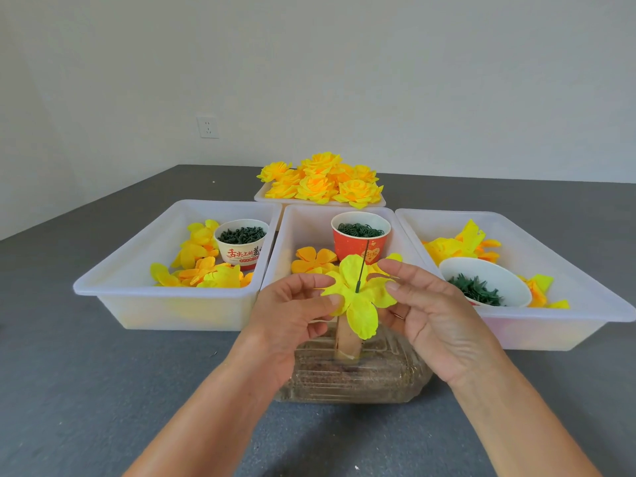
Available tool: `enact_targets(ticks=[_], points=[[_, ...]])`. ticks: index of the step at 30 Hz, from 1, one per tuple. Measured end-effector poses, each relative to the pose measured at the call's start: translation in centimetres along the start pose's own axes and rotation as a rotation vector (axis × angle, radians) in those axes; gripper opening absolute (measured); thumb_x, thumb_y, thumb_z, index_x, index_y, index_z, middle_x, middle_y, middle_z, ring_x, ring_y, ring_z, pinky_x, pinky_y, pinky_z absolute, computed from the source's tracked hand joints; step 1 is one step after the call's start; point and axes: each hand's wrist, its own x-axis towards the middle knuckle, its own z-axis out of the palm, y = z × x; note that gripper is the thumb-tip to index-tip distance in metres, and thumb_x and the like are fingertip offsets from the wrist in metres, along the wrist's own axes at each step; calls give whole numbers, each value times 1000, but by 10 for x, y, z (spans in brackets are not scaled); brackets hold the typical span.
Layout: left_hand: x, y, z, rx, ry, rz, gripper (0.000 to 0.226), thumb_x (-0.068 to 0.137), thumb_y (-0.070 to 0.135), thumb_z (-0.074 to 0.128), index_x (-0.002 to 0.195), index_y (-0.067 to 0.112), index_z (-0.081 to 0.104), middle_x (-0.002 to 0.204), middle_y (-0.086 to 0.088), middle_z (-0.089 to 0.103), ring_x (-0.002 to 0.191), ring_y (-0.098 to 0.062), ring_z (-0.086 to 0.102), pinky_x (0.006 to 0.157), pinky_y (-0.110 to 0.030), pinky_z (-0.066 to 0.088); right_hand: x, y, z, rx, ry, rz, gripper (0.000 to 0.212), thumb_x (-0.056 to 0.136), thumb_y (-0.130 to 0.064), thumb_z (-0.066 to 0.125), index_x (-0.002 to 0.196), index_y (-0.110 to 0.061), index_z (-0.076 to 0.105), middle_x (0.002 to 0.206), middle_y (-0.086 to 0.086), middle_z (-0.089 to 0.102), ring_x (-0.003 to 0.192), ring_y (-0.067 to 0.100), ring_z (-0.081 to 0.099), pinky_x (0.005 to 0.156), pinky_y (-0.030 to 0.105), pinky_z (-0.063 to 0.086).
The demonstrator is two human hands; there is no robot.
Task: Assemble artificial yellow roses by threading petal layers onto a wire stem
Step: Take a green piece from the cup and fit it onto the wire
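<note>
On the grey tabletop three white trays sit side by side across the middle, with a fourth behind them toward the far edge. The left tray holds loose yellow and orange petals and a white cup of dark green bits. The middle tray holds an orange petal piece and a red cup of green rings. The far tray is heaped with finished roses.

Near the front edge, just before the middle tray, a clear ribbed container stands with a tan tube rising from it. Above the tube a thin dark wire stands nearly upright, and a bright yellow petal layer is threaded on it, its petals spread out, one drooping down over the tube.

The left hand pinches the layer's left petal between thumb and forefinger; the other fingers are loosely curled. The right hand pinches the right petal the same way, with the forefinger reaching over the top; a ring shows on one finger.

The right tray holds more yellow petals along its far side and right edge, and a white bowl of dark green pieces.
</note>
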Motion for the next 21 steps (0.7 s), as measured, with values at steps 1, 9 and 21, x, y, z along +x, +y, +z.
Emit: enact_targets(ticks=[1,9,21], points=[[0,1,0,-7,-3,3,21,73,-3,70,88,11,68,76,-4,55,55,-9,56,49,-17,47,0,0,0,-11,-6,-6,37,62,-7,63,99,-9,67,86,8,73,67,16,68,56,25,55],[-4,12,0,-184,-55,8,18,69,9,68,86,5,64,56,-2,62,46,-11,58,44,-18,48,-10,0,-3,-259,-136,-283,47,54,-4,77,99,-16,71,102,2,72,93,13,66,73,24,54],[-10,17,-5,108,-148,260,28,78,-13,60,90,11,68,68,-2,67,58,-12,62,54,-20,51,-24,25,-3,-1043,0,-789,8,72,-29,74,79,-30,73,133,-14,46,124,15,46,100,24,37]])
